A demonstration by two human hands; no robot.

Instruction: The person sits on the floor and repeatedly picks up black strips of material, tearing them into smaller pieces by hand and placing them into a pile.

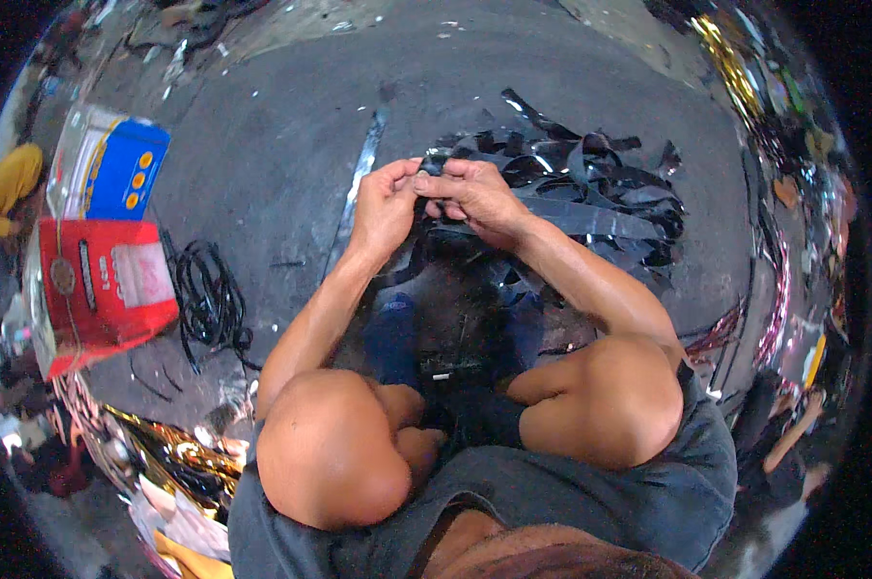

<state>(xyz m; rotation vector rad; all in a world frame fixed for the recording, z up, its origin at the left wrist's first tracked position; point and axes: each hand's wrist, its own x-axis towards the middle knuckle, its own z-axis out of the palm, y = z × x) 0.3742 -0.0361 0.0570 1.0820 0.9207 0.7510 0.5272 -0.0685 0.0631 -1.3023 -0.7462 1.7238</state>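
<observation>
Both my hands meet in front of my knees, fingers closed together on a small piece of black strip (433, 166). My left hand (386, 207) pinches its left side, and my right hand (476, 198) presses a thumb and fingers on it from the right. Most of the piece is hidden by my fingers. Just beyond and right of my right hand lies a tangled heap of flat, shiny black strips (605, 183) on the floor. One long strip (366, 154) stretches out straight on the floor beside my left hand.
At left stand a red package (108, 289) and a blue and white package (127, 169), with a coil of black cord (209, 299) beside them. Gold foil (180, 449) lies at lower left. Pink metallic strands (716, 333) are on the right. A person in yellow (11, 188) is far left.
</observation>
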